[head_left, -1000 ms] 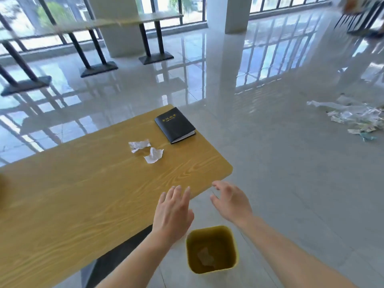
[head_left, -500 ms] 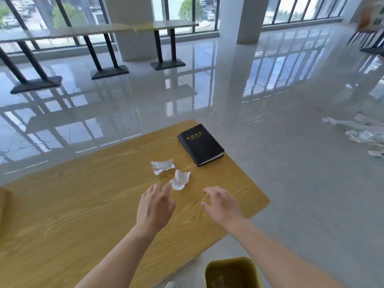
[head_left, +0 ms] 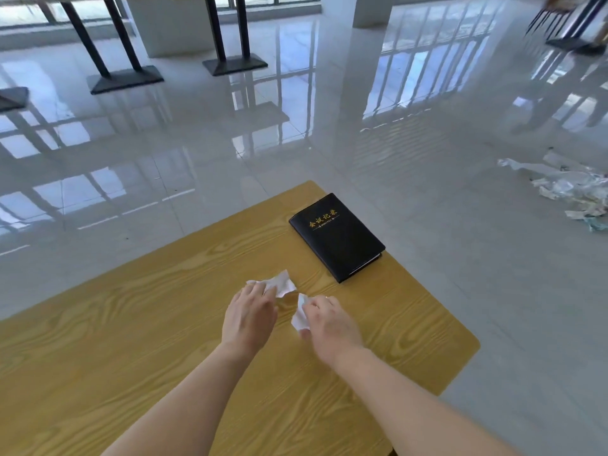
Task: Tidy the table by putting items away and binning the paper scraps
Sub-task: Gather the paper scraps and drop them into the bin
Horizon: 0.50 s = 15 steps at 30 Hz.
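Two white paper scraps lie on the wooden table (head_left: pixel 131 340). My left hand (head_left: pixel 248 315) rests palm down with its fingertips on the far scrap (head_left: pixel 283 283). My right hand (head_left: pixel 330 324) curls over the near scrap (head_left: pixel 298 315), fingers closing on its edge. A black notebook (head_left: pixel 336 236) with gold lettering lies flat near the table's far right corner, beyond both hands. The bin is out of view.
Glossy grey floor tiles surround the table. A heap of plastic and paper litter (head_left: pixel 572 189) lies on the floor at the right. Black table legs and bases (head_left: pixel 126 79) stand at the back. The table's right edge (head_left: pixel 473 343) is close to my right hand.
Both hands have reached forward from near the table's edge onto the two scraps. The view has tilted so the yellow bin has dropped out of frame.
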{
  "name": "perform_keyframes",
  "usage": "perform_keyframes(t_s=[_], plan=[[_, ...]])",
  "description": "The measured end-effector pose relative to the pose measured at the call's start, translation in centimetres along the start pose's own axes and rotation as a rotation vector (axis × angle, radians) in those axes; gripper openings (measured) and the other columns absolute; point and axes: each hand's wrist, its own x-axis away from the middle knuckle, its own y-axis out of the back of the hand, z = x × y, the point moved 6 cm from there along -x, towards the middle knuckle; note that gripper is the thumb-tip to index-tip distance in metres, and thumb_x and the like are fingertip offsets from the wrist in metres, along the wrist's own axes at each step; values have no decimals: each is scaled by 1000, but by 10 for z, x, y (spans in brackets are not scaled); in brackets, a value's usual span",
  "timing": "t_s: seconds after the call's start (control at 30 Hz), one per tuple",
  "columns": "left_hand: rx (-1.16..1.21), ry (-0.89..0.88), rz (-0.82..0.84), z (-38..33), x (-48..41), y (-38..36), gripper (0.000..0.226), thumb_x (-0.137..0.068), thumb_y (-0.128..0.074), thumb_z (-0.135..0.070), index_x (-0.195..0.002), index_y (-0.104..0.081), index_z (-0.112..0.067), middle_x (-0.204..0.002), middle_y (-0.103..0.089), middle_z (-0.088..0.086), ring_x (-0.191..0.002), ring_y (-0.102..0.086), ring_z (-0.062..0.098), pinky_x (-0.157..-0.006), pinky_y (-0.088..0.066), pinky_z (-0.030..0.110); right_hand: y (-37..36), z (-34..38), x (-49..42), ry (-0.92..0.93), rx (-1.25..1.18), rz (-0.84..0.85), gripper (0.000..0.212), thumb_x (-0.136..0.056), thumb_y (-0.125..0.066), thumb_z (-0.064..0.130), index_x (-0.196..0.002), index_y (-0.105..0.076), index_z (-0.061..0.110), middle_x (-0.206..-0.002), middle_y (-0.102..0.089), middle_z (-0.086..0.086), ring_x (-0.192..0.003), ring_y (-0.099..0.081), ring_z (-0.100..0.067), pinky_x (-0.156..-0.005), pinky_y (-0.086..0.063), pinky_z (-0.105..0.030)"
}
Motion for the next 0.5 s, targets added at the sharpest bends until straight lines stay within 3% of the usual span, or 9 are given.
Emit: perform_keyframes(t_s=[0.1, 0.17, 0.37, 0.5], plan=[[-27, 34, 54, 6, -9, -7, 10, -91, -57, -12, -96, -65, -14, -96, -65, 2, -90, -59, 23, -71, -41, 30, -13, -1, -7, -38, 53, 73, 44, -96, -60, 31, -135, -45, 16, -135, -44, -5, -118, -42, -24, -92, -46, -32], [-77, 26, 90, 7, -11, -10, 12, -89, -57, -7, -84, -63, -15, -85, -64, 0, -73, -56, 22, -64, -33, 29, -21, -2, -8, -53, 78, 103, 50, -92, -65, 21, -136, -43, 17, -138, -40, -7, -121, -40, -26, -90, -48, -31], [-97, -33, 118, 14, -8, -21, 22, -80, -58, 5, -76, -62, -16, -77, -65, -2, -75, -60, 23, -69, -42, 31, -27, -3, -4, -15, 76, 37, 38, -82, -65, -7, -115, -57, 11, -118, -54, -7, -103, -47, -23, -78, -49, -28], [-149, -67, 90, 10, 3, -22, 34, -55, -69, 20, -60, -59, -11, -56, -57, 3, -52, -54, 24, -53, -45, 33, -31, -8, 3, 5, 32, 17, 32, -82, -59, -14, -105, -63, 7, -106, -60, -6, -96, -49, -20, -71, -42, -25]])
